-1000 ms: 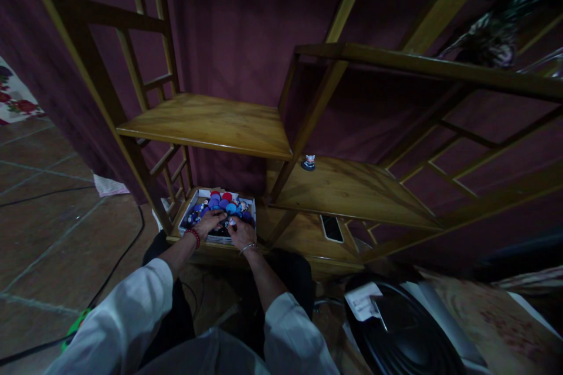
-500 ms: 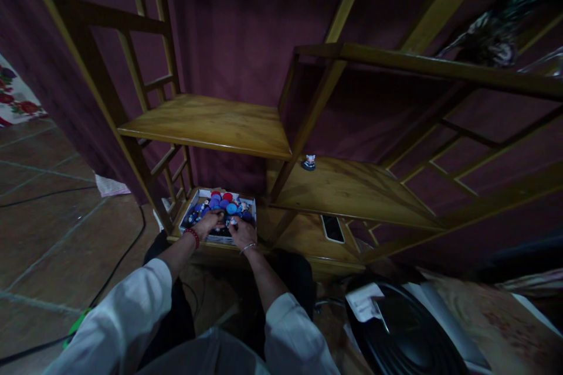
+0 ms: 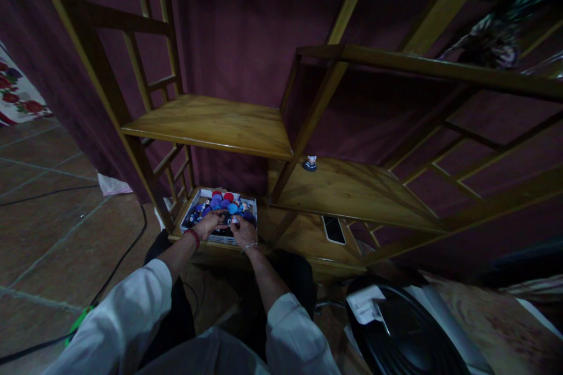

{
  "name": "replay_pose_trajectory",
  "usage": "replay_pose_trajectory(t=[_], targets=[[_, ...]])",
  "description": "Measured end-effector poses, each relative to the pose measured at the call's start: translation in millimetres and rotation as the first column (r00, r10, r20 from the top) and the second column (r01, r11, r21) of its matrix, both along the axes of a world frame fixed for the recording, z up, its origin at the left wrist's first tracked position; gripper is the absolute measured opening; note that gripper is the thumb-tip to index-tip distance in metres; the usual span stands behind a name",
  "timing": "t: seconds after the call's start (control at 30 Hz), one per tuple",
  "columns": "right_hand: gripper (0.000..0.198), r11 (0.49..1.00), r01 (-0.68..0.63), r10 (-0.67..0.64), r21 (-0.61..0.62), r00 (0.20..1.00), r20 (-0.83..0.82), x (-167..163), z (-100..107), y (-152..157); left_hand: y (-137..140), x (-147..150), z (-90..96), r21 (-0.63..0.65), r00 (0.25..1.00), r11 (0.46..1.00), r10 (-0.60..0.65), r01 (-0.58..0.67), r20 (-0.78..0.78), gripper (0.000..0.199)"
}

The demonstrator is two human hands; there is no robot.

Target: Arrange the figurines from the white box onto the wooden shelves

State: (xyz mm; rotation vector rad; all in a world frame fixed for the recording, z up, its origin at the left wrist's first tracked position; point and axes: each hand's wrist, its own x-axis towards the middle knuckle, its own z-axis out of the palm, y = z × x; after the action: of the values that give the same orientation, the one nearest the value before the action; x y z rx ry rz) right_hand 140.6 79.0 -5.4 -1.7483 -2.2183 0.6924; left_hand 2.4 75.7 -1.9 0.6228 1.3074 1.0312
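A shallow white box (image 3: 254, 206) on the low shelf holds several small figurines and red, blue and purple round pieces (image 3: 214, 203). Over its front part, both hands meet. My left hand (image 3: 210, 225), with a red bead bracelet, has its fingers closed on a small dark round piece (image 3: 227, 218), perhaps a base. Beside it, my right hand (image 3: 241, 231), wearing a silver bangle, pinches a small white figurine (image 3: 234, 220) against or just next to that dark piece. Whether the two touch is too small to tell. One white figurine on a dark base (image 3: 310, 163) stands on the shelf to the right.
A wooden shelf board (image 3: 211, 123) overhangs behind the box, with a slanted post at its right. A phone (image 3: 333, 229) lies on the low board. At lower right is a black stool (image 3: 396, 328) with papers (image 3: 366, 303). Cables run along the floor at left.
The view has shifted slightly. My hands stay over the box, and the white figurine and dark piece show a little more clearly between my fingers.
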Motion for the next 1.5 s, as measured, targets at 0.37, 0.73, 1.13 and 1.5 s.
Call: replay_pose_trajectory(t=[0.37, 0.73, 1.13, 1.5], targets=[[0.029, 1.000, 0.023, -0.022, 0.012, 0.995, -0.100, 0.4, -4.5, 5.6, -0.7, 1.3, 0.6, 0.005, 0.997, 1.000, 0.011, -0.012, 0.081, 0.034], [0.026, 0.997, 0.064, -0.071, -0.049, 0.982, -0.175, 0.7, -6.7, 11.4, -4.1, 3.5, 3.5, -0.012, 0.993, 0.999, 0.033, -0.032, 0.113, 0.033], [0.028, 0.993, 0.095, -0.110, -0.070, 0.960, -0.258, 1.2, -16.8, 18.3, -7.9, 7.5, 6.4, 0.002, 0.981, 0.999, 0.033, -0.034, 0.192, 0.032], [0.027, 0.995, 0.078, -0.095, -0.068, 0.949, -0.302, 1.6, -17.7, 17.7, -8.1, 5.4, 3.6, 0.013, 0.982, 0.999, 0.037, -0.041, 0.184, 0.024]])
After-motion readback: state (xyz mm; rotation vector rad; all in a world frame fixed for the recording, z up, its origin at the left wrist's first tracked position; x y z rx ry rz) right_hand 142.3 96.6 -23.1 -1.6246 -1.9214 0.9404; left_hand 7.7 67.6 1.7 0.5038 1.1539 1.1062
